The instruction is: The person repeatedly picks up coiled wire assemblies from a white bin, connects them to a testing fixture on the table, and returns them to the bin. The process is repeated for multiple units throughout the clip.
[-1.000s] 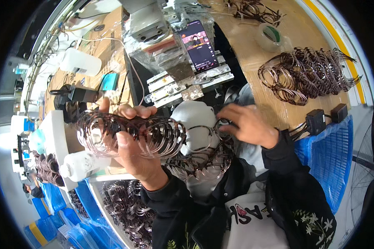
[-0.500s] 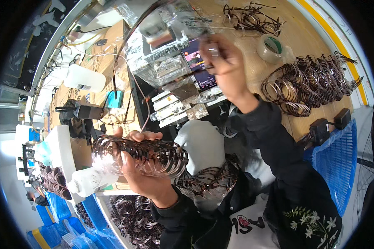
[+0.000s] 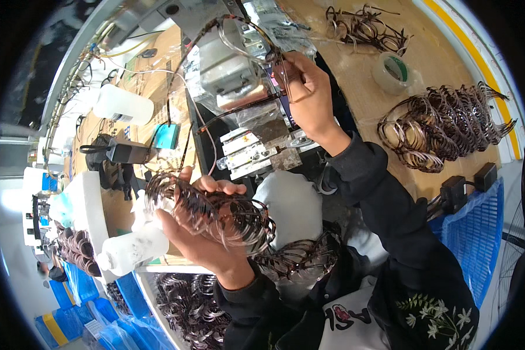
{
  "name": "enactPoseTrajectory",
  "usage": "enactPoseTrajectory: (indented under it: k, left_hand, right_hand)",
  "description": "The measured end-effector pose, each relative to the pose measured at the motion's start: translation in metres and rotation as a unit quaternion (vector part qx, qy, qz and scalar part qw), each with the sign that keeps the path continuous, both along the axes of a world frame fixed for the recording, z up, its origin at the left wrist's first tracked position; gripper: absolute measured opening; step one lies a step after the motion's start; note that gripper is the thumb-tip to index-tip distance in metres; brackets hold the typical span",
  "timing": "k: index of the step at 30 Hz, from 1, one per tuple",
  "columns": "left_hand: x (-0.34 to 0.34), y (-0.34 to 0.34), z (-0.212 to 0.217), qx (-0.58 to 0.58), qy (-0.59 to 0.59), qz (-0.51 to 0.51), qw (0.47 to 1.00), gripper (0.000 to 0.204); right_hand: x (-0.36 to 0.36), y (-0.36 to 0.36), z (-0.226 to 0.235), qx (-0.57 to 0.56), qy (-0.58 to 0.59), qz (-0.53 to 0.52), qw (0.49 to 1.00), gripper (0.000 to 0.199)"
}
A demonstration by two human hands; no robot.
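My left hand [image 3: 207, 251] is wrapped around a stack of dark brown, glossy eyeglass frames [image 3: 251, 220], held over the left side of my lap. Up by the machine, my right hand [image 3: 314, 99] pinches a single brown eyeglass frame [image 3: 245, 107] between thumb and fingers. That frame stretches leftward from the fingertips, in front of a grey metal machine [image 3: 226, 73] with a metal slide bed [image 3: 254, 153]. The fingertips partly hide a screen [image 3: 288, 112] behind them. More brown frames [image 3: 300, 259] rest on my lap.
Right on the bench lie a long row of frames [image 3: 449, 125], a tape roll [image 3: 391, 73] and loose frames [image 3: 367, 29]. Left are two white bottles [image 3: 122, 106] [image 3: 135, 251], a black adapter [image 3: 127, 151] and a teal block [image 3: 166, 136]. A blue basket [image 3: 475, 233] stands at right.
My right hand, blurred before, has steadied slightly lower, and the frame in it now shows plainly before the machine. My left hand with the stack has shifted slightly right. The view has shifted a little.
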State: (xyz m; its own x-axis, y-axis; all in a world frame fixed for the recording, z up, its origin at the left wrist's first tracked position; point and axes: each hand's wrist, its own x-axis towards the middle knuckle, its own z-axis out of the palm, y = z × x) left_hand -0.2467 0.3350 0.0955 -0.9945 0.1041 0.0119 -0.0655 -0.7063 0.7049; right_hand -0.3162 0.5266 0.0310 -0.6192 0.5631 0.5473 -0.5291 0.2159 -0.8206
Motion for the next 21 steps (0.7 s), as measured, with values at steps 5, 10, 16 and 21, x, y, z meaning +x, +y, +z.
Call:
enactPoseTrajectory:
  k: [5, 10, 16, 21]
  left_hand:
    - [0.000, -0.007, 0.013, -0.009, -0.047, 0.011, 0.999, 0.075]
    - [0.020, -0.008, 0.029, -0.011, 0.005, -0.022, 1.000, 0.079]
    - [0.041, -0.005, 0.042, 0.048, -0.007, -0.076, 0.996, 0.083]
    - [0.048, -0.011, 0.049, 0.056, 0.040, -0.051, 0.996, 0.079]
  right_hand:
    - [0.050, -0.009, 0.025, 0.071, 0.085, 0.010, 0.994, 0.012]
    - [0.110, -0.023, 0.037, 0.192, 0.141, 0.008, 0.971, 0.018]
    - [0.142, -0.034, 0.054, 0.270, 0.191, -0.066, 0.941, 0.031]
    - [0.148, -0.034, 0.064, 0.369, 0.116, -0.062, 0.920, 0.023]
